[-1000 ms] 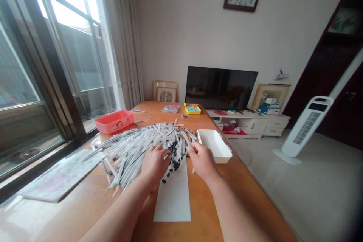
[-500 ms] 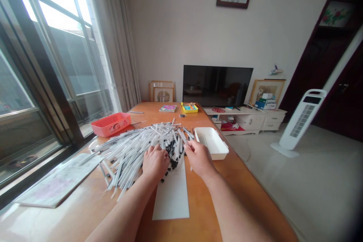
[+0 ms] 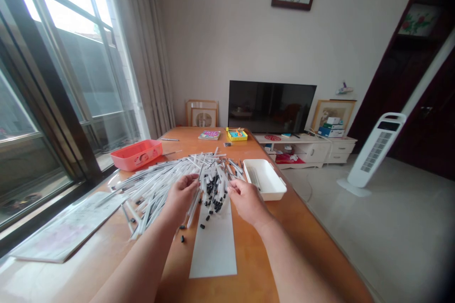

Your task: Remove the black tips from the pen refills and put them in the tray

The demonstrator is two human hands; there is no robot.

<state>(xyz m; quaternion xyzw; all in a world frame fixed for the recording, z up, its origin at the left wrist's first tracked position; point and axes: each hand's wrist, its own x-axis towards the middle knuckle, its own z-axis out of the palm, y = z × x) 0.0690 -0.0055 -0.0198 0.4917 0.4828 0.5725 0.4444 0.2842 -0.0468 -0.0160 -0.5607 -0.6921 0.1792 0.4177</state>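
Observation:
A wide heap of thin white and translucent pen tubes (image 3: 167, 182), mixed with dark thin sticks, covers the middle of the table. Small black caps (image 3: 215, 199) lie at its near right side, some on a white paper strip (image 3: 214, 255). Over the heap, my left hand (image 3: 182, 195) is closed in a pinch, with a thin dark stick (image 3: 201, 171) at its fingertips. My right hand (image 3: 248, 199) also pinches, between the heap and the white tray; what sits in its fingers is too small to make out. Several thin rods rest in the white tray (image 3: 273, 184).
A red plastic basket (image 3: 137, 155) stands left beyond the heap, and a booklet (image 3: 67, 227) lies near the window. Farther back are a yellow box (image 3: 237, 135) and a pink book (image 3: 209, 135). The table's right edge drops to the floor past the tray.
My left hand has lifted and shifted left from the caps, uncovering more of them, with a dark stick at its fingertips. Loose caps lie nearer me. My right hand has barely moved.

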